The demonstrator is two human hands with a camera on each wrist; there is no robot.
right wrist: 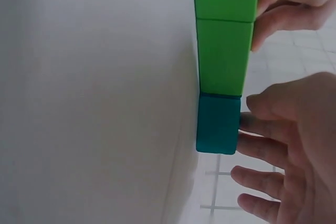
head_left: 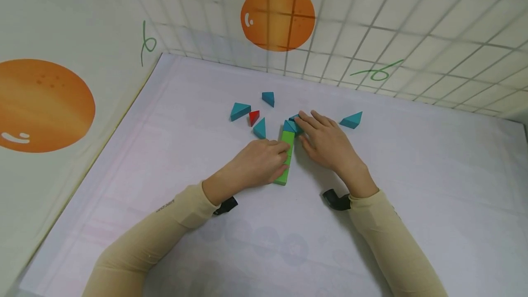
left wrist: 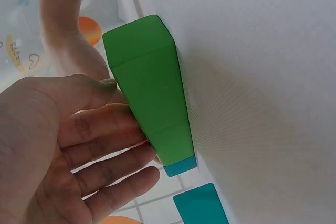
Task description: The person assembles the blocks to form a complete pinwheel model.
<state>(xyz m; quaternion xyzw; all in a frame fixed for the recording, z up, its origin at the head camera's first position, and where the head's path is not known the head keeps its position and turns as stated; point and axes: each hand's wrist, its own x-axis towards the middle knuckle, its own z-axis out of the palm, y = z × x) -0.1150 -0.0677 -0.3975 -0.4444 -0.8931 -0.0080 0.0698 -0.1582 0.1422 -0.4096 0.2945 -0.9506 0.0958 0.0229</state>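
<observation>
A row of green blocks (head_left: pixel 287 140) lies end to end, with blue triangular blocks (head_left: pixel 287 126) at its far end. My left hand (head_left: pixel 261 162) reaches over the green row from the left. In the left wrist view its thumb and fingertips lie along the edge of the green blocks (left wrist: pixel 152 87), fingers loosely extended. From the right, my right hand (head_left: pixel 327 143) spreads its fingers over the blue blocks at the far end. Close to the end blue block (right wrist: pixel 218 124), its thumb and fingertips overlap the block's edge, and the fingertips partly hide the blue blocks in the head view.
Left of the row lie a red triangular block (head_left: pixel 254 118) and several loose blue ones, including a large blue triangle (head_left: pixel 240 111). Another blue triangle (head_left: pixel 352 120) lies right of my right hand. A tiled backdrop (head_left: pixel 342 35) rises behind the white table surface (head_left: pixel 433 187).
</observation>
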